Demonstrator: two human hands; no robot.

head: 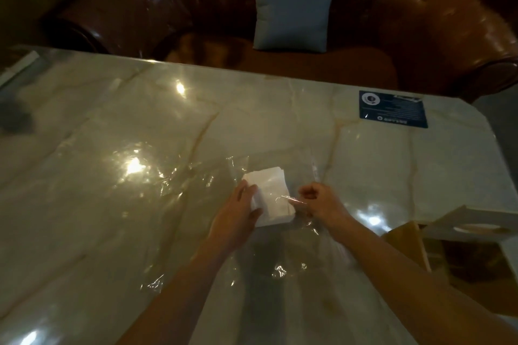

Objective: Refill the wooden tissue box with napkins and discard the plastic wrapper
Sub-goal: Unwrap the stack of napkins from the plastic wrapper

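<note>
Now I am leaning over the marble table (pixel 117 126) with both hands at the stack of napkins (pixel 270 194), which is lying flat on the tabletop inside its clear plastic wrapper (pixel 297 165). My left hand (pixel 238 213) is resting on the left side of the napkins, fingers spread loosely over the edge and thumb lying across the near corner, pressing down on the stack. My right hand (pixel 319 200) is sitting just right of the napkins with its fingers curled tight, pinching a shiny fold of the wrapper. The wrapper is spreading out beyond the napkins, toward the far side and back toward me, where crinkled film is catching the light between my forearms. Right of the napkins, at the table's near right edge, the wooden box (pixel 448 235) is standing with an oval slot in its pale top. Farther right and beyond the napkins, a dark blue card (pixel 392 108) is lying flat. Past the table's far edge, a brown leather sofa (pixel 406 14) is holding a pale blue cushion (pixel 293 3).
</note>
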